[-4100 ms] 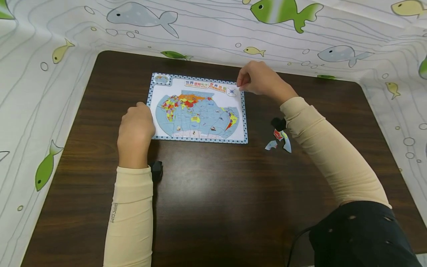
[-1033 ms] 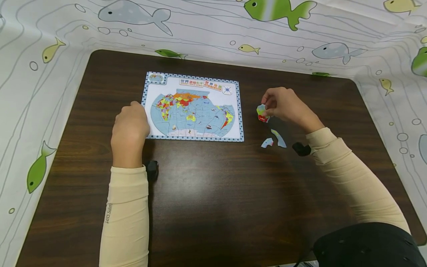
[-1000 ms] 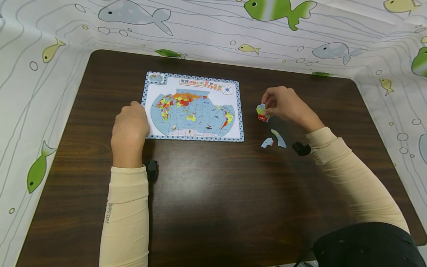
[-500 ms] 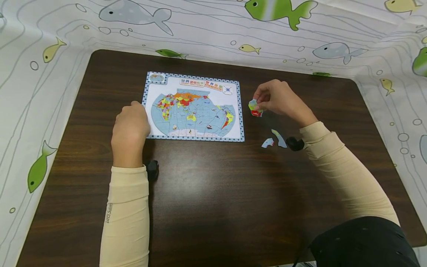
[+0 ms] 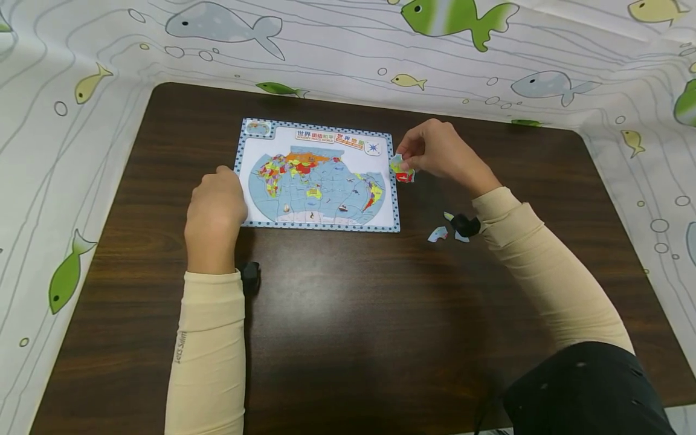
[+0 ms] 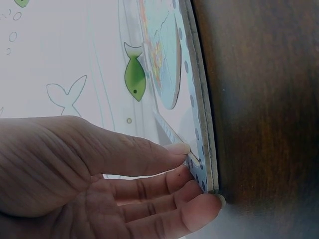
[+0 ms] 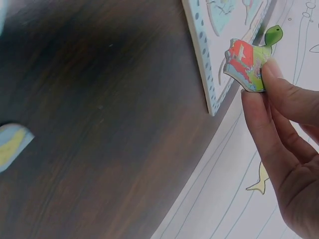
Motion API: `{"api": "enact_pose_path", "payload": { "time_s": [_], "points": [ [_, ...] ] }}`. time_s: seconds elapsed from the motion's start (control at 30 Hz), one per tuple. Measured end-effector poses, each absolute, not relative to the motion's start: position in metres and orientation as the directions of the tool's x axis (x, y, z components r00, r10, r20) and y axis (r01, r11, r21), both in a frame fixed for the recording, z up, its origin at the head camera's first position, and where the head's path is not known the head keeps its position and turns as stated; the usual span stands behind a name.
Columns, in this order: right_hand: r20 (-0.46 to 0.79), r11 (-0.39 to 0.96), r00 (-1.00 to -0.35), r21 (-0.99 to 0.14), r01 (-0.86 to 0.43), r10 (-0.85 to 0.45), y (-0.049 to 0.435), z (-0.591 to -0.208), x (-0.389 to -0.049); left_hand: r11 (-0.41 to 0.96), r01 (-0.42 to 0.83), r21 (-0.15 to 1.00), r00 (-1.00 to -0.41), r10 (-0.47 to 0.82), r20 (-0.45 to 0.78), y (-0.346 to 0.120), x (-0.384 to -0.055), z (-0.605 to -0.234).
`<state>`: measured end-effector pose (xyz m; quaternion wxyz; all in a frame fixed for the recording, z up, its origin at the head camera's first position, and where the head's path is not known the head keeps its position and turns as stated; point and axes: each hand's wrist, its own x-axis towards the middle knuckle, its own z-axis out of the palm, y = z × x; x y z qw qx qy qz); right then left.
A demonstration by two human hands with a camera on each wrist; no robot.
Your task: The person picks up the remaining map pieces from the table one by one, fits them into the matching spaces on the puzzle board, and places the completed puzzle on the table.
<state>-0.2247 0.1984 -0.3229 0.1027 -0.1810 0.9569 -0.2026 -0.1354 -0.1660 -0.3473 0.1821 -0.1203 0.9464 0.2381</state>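
Note:
A world map jigsaw board (image 5: 272,145) with a blue dotted border lies on the table. At its left edge, my left hand (image 5: 216,211) grips the rim; the left wrist view shows the thumb on top and fingertips against the side. My right hand (image 5: 441,154) pinches a red and yellow-green puzzle piece (image 5: 404,173) between thumb and fingers, held up by the board's right border. In the right wrist view this puzzle piece (image 7: 244,62) appears tilted, seen near the board's corner. The map has a gap at its upper right, where white backing shows.
Right of the board lie a small light blue puzzle piece (image 5: 437,234) and a long curved piece (image 5: 461,237), the latter partly covered by the black wrist camera (image 5: 465,225). Behind the dark wooden table (image 5: 326,326) rises a white fish-patterned cloth (image 5: 337,60).
Over the last second my right hand has carried the red and yellow-green piece leftward and away from me, up to the board. Earlier this piece lay on the table. My left hand stays put.

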Motion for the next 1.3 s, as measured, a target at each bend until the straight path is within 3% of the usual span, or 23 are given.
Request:
{"api": "enact_pose_path", "payload": {
  "time_s": [1.0, 1.3],
  "points": [
    [-0.187, 0.831, -0.906, -0.498, -0.246, -0.380, 0.147, -0.333, -0.256, 0.866, -0.297, 0.401, -0.914, -0.137, -0.381, -0.166, -0.135, -0.349],
    [-0.268, 0.837, -0.901, -0.523, -0.160, -0.340, 0.132, -0.339, -0.269, 0.863, -0.312, 0.398, -0.909, -0.149, -0.389, -0.163, -0.136, -0.350]
  ]
}}
